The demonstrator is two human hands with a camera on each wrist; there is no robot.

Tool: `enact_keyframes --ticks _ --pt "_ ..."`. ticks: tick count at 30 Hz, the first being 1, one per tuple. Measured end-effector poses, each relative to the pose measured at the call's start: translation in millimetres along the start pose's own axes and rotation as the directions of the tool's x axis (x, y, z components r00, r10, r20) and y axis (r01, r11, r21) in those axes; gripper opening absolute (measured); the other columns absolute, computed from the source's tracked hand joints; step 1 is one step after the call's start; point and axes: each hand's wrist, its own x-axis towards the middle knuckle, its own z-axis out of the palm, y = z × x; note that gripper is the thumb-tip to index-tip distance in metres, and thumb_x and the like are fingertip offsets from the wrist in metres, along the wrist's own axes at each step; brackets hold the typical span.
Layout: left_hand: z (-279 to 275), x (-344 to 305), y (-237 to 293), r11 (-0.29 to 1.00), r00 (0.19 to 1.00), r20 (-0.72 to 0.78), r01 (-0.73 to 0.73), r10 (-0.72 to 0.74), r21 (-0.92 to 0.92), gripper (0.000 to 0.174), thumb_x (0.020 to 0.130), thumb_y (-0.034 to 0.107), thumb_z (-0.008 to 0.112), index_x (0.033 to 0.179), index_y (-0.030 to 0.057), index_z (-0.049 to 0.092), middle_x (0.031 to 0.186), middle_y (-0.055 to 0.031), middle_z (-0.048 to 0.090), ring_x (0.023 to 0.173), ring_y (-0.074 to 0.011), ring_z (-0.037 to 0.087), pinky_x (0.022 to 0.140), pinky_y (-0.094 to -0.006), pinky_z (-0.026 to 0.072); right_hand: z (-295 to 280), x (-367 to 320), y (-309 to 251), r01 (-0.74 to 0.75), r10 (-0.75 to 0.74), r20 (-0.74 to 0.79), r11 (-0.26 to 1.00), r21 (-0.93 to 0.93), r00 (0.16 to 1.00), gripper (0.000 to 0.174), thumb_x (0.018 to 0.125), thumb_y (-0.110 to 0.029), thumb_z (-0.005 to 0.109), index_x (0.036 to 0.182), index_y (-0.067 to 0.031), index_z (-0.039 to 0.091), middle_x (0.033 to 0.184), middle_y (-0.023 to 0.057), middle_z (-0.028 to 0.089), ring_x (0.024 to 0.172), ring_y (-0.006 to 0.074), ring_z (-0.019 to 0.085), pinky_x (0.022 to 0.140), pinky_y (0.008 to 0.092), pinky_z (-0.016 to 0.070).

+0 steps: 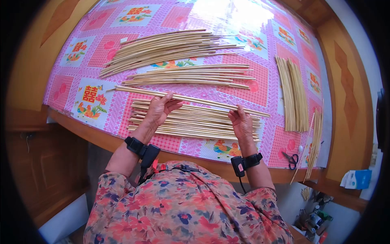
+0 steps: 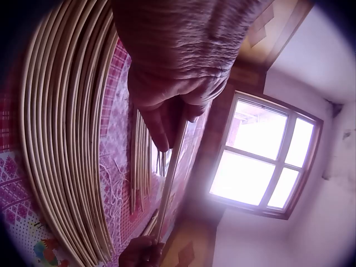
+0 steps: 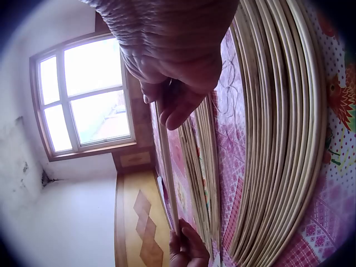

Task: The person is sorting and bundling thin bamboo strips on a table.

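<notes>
Long pale strip [image 1: 191, 99] spans both hands, slanted across the near half of the table, with both ends sticking out past the hands. It sits just above the far edge of the nearest pile [image 1: 195, 124]. The wrist views show it raised off the cloth.

Left hand [image 1: 159, 109]: the fingers [image 2: 161, 119] are curled over the strip and pinch it against the thumb. The strip [image 2: 172, 167] runs from there down to the other hand at the bottom of that view.

Right hand [image 1: 240, 121]: same grip, with the fingers [image 3: 178, 108] closed on the strip [image 3: 167, 167], palm toward the table. The hands are well apart along the strip.

The nearest pile lies directly under the hands, its strips roughly parallel to the table's near edge. Beyond it is a middle pile [image 1: 191, 75], then a far pile [image 1: 170, 46] that fans out a bit at its left end. All three are apart from each other.

On the right side of the table, a bundle [image 1: 292, 93] is laid crosswise to the piles. A thinner bundle [image 1: 315, 140] lies at the right edge, overhanging the near edge. Scissors [image 1: 291, 159] lie between those two, near the table's front edge.

The tablecloth [image 1: 93, 95] is a pink check with flower and bird panels, and glare covers its far middle. There is a black strap on each wrist. A window [image 2: 261, 156] shows bright in both wrist views.
</notes>
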Motion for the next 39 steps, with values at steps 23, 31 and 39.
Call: enact_keyframes --ticks 23,31,39 --pt "-0.2 4.5 -14.3 1.0 1.0 0.011 -0.001 0.001 0.011 0.016 0.081 0.014 0.058 0.086 -0.0012 0.058 0.084 -0.0141 0.062 0.082 -0.0263 0.062 0.076 -0.0347 0.0527 -25.1 5.8 1.3 -0.008 0.008 -0.009 1.0 -0.01 1.0 0.014 0.082 -0.013 0.057 0.093 -0.0035 0.058 0.079 0.0062 0.061 0.073 0.0198 0.061 0.067 0.0317 0.0532" --pt "-2.8 6.2 -23.8 0.998 0.996 0.093 0.006 0.0 -0.068 0.018 0.082 0.013 0.056 0.089 -0.0034 0.056 0.086 -0.0156 0.061 0.084 -0.0268 0.061 0.075 -0.0349 0.0531 -31.6 -0.2 -8.1 -0.04 0.04 0.009 0.998 -0.045 0.999 0.02 0.085 -0.016 0.053 0.1 -0.0033 0.056 0.091 0.0085 0.061 0.081 0.0206 0.061 0.07 0.0309 0.0529" --pt "3.8 2.9 -23.4 1.0 0.999 0.047 0.008 -0.007 -0.025 0.022 0.083 0.016 0.056 0.087 -0.0053 0.057 0.083 -0.0162 0.061 0.079 -0.0246 0.062 0.073 -0.0331 0.0536 -24.4 -4.3 -11.4 -0.053 0.053 -0.001 0.997 -0.063 0.999 0.019 0.084 -0.014 0.053 0.1 -0.0035 0.055 0.092 0.0109 0.061 0.084 0.0216 0.061 0.073 0.0327 0.0521"
